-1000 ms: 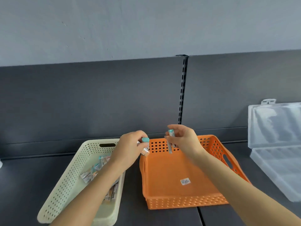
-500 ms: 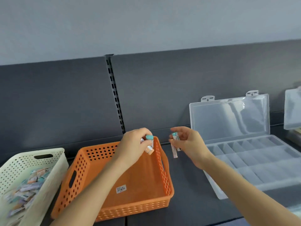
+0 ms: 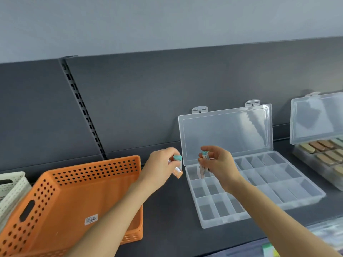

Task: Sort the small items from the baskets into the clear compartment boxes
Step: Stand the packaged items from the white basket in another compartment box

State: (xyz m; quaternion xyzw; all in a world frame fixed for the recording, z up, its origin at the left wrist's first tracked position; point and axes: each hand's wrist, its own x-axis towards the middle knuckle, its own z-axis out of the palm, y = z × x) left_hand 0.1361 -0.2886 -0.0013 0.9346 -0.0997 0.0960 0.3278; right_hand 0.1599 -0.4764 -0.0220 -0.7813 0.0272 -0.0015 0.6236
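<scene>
My left hand (image 3: 161, 165) is shut on small packets with a teal cap and an orange end (image 3: 177, 166), held just left of the clear compartment box (image 3: 274, 196). My right hand (image 3: 220, 166) grips a thin teal-topped packet (image 3: 203, 164) upright over the box's back-left compartments. The box lies open on the dark shelf, its lid leaning against the back panel, and its compartments look empty. The orange basket (image 3: 74, 182) stands to the left, with only a sticker showing inside. A cream basket (image 3: 11, 184) shows at the far left edge.
A second clear box (image 3: 319, 117) stands open at the right, holding several brown and tan items (image 3: 323, 151). A slotted upright rail (image 3: 81, 108) runs down the dark back panel. Something pale with a green-yellow label (image 3: 269, 249) lies at the bottom right.
The view has swung right: both baskets slid left and the clear box came to the centre. Both hands, still holding their packets, now sit at the box's left end.
</scene>
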